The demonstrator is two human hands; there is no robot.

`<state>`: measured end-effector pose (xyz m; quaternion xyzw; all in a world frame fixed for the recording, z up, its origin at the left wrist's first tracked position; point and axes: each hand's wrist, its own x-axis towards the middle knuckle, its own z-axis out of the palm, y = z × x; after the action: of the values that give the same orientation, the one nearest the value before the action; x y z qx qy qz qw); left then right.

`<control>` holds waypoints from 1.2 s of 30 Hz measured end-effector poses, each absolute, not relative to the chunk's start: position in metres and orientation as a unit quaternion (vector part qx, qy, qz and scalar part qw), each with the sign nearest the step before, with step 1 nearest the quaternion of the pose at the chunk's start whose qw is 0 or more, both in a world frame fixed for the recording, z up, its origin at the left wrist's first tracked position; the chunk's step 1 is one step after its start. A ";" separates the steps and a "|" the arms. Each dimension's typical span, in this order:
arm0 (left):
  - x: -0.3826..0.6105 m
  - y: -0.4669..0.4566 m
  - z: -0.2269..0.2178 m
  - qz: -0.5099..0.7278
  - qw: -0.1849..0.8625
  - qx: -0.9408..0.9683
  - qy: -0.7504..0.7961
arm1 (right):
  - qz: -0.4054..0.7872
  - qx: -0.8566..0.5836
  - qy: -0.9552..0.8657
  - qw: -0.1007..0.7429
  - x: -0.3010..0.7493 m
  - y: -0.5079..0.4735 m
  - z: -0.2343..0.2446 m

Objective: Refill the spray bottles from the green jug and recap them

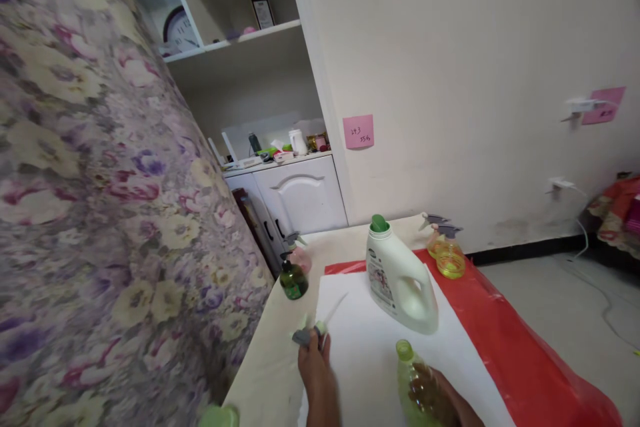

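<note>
Sprayer [303, 336] is pinched in the left hand [317, 377] fingers, while right hand [450, 403] fingers wrap the green bottle [406, 360] at the counter [265, 373].

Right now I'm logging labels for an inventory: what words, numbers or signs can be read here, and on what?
"243": handwritten on the pink sticky note; its second line is too blurred.
Too small: the label on the white detergent bottle.
Blurred: numerals on the clock.
Unreadable: label on the dark box.
Nothing legible: the pink note by the socket.
No text shows: the green bottle in the right hand.
</note>
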<state>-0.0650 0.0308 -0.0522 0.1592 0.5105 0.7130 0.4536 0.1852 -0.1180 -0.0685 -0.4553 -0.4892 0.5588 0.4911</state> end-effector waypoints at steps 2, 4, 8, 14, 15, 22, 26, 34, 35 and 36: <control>-0.078 0.032 -0.054 0.680 0.464 0.173 0.542 | 0.544 -0.459 -0.500 0.493 0.186 -0.121 -0.065; -0.090 0.034 -0.055 0.647 0.469 0.192 0.570 | 0.537 -0.447 -0.511 0.501 0.185 -0.123 -0.063; -0.107 0.039 -0.051 0.583 0.462 0.235 0.625 | 0.545 -0.399 -0.523 0.520 0.179 -0.123 -0.064; -0.121 0.042 -0.040 0.463 0.440 0.314 0.702 | 0.536 -0.393 -0.540 0.516 0.179 -0.124 -0.067; -0.122 0.043 -0.038 0.445 0.432 0.328 0.712 | 0.535 -0.387 -0.544 0.517 0.179 -0.124 -0.066; -0.124 0.048 -0.028 0.341 0.377 0.421 0.751 | 0.508 -0.402 -0.561 0.515 0.177 -0.126 -0.070; -0.126 0.047 -0.024 0.312 0.349 0.459 0.755 | 0.495 -0.422 -0.569 0.503 0.177 -0.124 -0.081; -0.130 0.030 -0.017 0.365 0.305 0.491 0.730 | 0.472 -0.426 -0.586 0.502 0.156 -0.110 -0.054; -0.131 0.027 -0.016 0.382 0.293 0.495 0.723 | 0.474 -0.420 -0.577 0.516 0.149 -0.107 -0.050; -0.131 0.022 -0.014 0.399 0.283 0.501 0.714 | 0.474 -0.418 -0.568 0.527 0.142 -0.104 -0.048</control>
<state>-0.1314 0.0223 -0.0140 0.5013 0.7139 0.3985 0.2832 0.1417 -0.1036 -0.0485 -0.4184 -0.5676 0.4741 0.5272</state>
